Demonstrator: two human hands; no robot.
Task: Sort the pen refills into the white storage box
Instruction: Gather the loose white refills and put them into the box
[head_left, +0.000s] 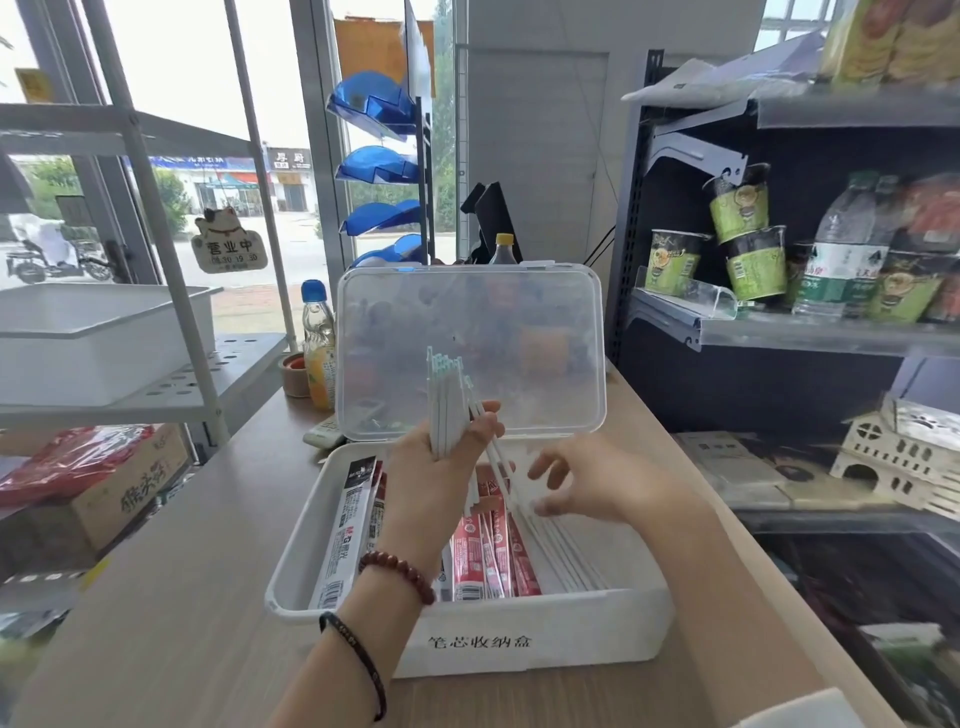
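White pen refills (445, 410) stand upright in a bundle in my left hand (434, 473), whose fingers and thumb are curled round their lower ends, holding them just above the white storage box (545, 616). The box sits on the wooden worktop (182, 623) in front of me, its clear lid (519, 322) propped open at the back. A couple of refills slant out of the bundle, down toward my right hand (587, 486). That hand hovers low over the right side of the box with its fingers spread and lightly bent, their tips at a row of loose refills (563, 553) lying side by side on the box floor. Whether it pinches a refill or only touches the row, I cannot tell. Red packets (488, 558) fill the middle of the box, and a black-and-white packet (347, 530) lies along its left wall. I judge the sorting well along but not finished: the packets and a good row of loose refills are in place, while the whole bundle in my left hand is not yet laid down. There looks to be room left on the right side of the box for it.
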